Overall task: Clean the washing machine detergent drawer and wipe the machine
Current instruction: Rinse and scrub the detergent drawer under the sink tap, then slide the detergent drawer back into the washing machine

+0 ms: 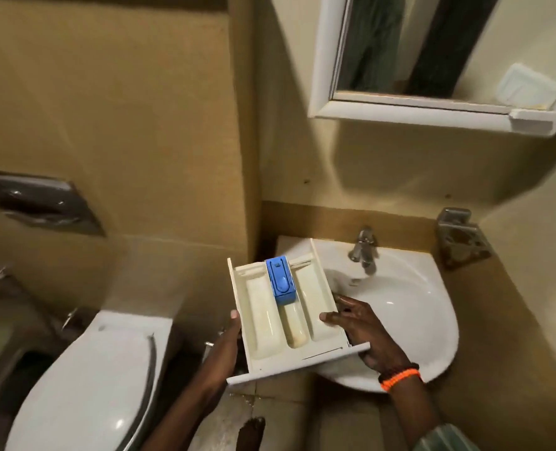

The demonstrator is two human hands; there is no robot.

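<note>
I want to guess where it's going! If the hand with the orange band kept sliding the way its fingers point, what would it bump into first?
Nothing new, really: the right hand already grips the detergent drawer, fingers pointing left across it. Going on, they would probably meet the ridge between its compartments, then the blue insert, though depth is hard to judge.

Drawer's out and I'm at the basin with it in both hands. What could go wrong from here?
1. The detergent drawer is only partly over the sink; its left side hangs over the floor beside the toilet, so a slip from the left hand could drop it.
2. The blue insert may come loose under water.
3. The tap is close to the drawer's far corner and could be knocked.
</note>
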